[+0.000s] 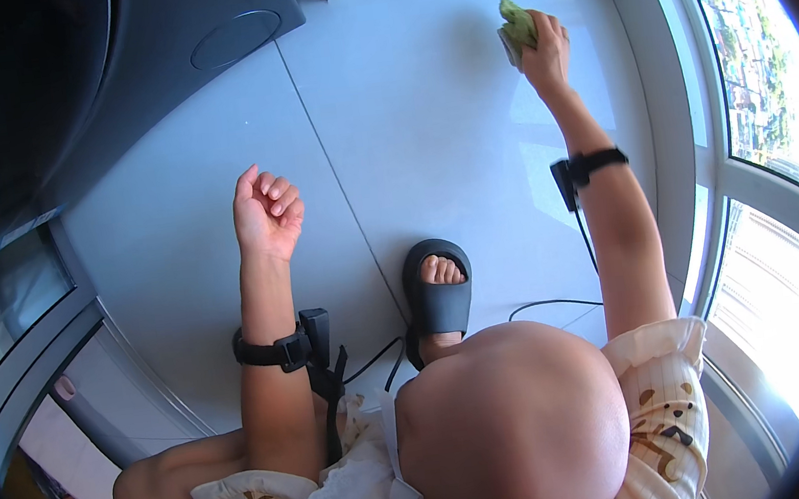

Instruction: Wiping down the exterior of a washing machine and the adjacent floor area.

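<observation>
Out at the upper right, my right hand is closed around a crumpled green cloth. A greyish part of the bundle shows below the green, at its left side. The cloth is close to the pale tiled floor; whether it touches is hard to tell. My left hand is raised over the floor at the left, palm up, with its fingers loosely curled and nothing in it. Each forearm bears a black strap with a small black device.
A dark appliance stands at the upper left. Windows and a low wall line the right side. My foot in a black slide sandal rests near my knee, beside black cables. A framed glass door is at the left.
</observation>
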`<state>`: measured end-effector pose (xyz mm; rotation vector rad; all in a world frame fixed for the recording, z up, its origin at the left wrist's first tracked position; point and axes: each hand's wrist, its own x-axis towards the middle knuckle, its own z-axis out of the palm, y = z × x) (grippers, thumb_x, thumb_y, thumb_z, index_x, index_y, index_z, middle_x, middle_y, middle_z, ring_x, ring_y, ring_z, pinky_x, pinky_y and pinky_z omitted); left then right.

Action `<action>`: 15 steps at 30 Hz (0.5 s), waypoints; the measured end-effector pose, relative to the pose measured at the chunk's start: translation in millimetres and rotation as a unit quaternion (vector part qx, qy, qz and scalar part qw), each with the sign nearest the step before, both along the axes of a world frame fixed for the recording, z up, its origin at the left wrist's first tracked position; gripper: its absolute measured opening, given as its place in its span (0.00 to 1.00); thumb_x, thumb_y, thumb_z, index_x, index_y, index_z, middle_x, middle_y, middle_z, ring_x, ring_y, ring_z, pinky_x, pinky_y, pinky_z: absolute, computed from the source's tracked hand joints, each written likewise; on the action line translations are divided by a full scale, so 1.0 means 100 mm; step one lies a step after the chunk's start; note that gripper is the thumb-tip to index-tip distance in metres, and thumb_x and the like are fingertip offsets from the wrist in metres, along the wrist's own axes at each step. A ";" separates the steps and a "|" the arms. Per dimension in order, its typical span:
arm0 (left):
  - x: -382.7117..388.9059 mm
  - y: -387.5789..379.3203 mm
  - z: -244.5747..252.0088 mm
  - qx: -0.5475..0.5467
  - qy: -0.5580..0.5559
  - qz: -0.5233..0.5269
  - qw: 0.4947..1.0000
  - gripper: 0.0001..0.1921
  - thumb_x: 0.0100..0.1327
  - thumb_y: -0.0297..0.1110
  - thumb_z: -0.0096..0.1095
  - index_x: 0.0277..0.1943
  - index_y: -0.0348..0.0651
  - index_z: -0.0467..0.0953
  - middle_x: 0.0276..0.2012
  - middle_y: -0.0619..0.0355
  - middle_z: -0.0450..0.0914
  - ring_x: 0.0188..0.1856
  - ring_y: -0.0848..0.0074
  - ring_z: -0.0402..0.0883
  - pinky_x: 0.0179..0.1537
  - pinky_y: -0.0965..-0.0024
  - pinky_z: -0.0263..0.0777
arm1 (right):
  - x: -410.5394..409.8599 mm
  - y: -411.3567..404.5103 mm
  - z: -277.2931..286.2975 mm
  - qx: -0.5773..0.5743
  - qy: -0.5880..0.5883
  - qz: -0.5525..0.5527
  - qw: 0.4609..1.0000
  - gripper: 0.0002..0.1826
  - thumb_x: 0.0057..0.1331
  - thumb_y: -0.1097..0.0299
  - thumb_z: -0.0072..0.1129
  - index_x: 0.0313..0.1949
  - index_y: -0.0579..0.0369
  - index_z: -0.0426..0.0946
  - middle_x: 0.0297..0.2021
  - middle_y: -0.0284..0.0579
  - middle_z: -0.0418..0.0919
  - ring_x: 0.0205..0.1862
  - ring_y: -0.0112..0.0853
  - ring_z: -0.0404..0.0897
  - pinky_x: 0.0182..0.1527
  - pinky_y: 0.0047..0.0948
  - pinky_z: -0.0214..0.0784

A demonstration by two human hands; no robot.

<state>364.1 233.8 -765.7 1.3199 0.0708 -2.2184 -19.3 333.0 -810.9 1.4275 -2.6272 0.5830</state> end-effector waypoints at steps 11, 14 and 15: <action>-0.07 0.07 -0.05 0.005 -0.024 -0.039 0.999 0.18 0.61 0.38 0.43 0.16 0.47 0.55 0.13 0.65 0.57 0.13 0.83 0.51 0.13 0.79 0.42 | 0.40 0.90 -0.07 0.110 -0.057 -0.156 0.980 0.37 0.49 0.53 0.56 0.56 0.53 0.56 0.59 0.47 0.52 0.57 0.47 0.51 0.53 0.51 0.46; -0.16 0.08 -0.05 0.005 -0.044 -0.050 0.998 0.18 0.61 0.38 0.44 0.16 0.47 0.55 0.13 0.65 0.56 0.13 0.83 0.51 0.13 0.79 0.42 | 0.27 0.65 -0.16 0.115 -0.031 -0.144 0.983 0.37 0.49 0.50 0.56 0.56 0.52 0.57 0.59 0.45 0.52 0.58 0.46 0.50 0.53 0.50 0.46; -0.18 0.07 -0.02 0.004 -0.042 -0.049 0.998 0.18 0.61 0.38 0.44 0.16 0.47 0.55 0.13 0.65 0.56 0.13 0.83 0.51 0.13 0.79 0.42 | 0.21 0.54 -0.17 0.109 -0.036 -0.137 0.984 0.37 0.49 0.49 0.56 0.56 0.51 0.57 0.59 0.43 0.53 0.58 0.46 0.50 0.53 0.50 0.47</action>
